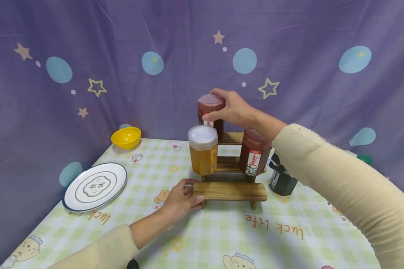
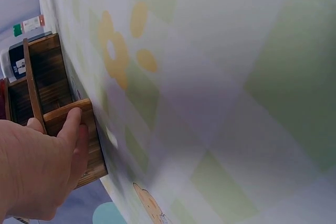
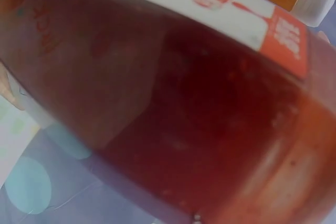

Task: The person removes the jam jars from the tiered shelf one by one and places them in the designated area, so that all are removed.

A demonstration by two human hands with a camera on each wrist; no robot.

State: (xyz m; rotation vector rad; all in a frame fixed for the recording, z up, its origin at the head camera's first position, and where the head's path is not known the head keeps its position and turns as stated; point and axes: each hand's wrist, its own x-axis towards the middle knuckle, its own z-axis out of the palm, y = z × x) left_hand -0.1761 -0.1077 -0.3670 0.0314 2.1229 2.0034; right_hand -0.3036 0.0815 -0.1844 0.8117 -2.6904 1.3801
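Note:
A wooden stepped rack [image 1: 229, 191] stands on the table. My left hand [image 1: 178, 201] grips the left end of its lowest step; in the left wrist view the fingers lie along the rack's side [image 2: 67, 113]. At the top step, my right hand [image 1: 233, 108] holds a dark red jar [image 1: 210, 108] by its upper part, thumb at the front near the label. An amber jar with a white lid [image 1: 203, 149] stands in front of it, on the left. Another dark red jar with a white label [image 1: 254, 157] stands right of that, under my right wrist. Red jar wall [image 3: 184, 114] fills the right wrist view.
A white plate with a dark rim [image 1: 119, 175] lies to the left, with a yellow bowl [image 1: 126, 138] behind it. A dark faceted container [image 1: 282, 182] stands right of the rack, partly behind my sleeve. Beyond it shows a green cap [image 1: 365, 159]. A purple curtain [image 1: 188, 30] hangs behind.

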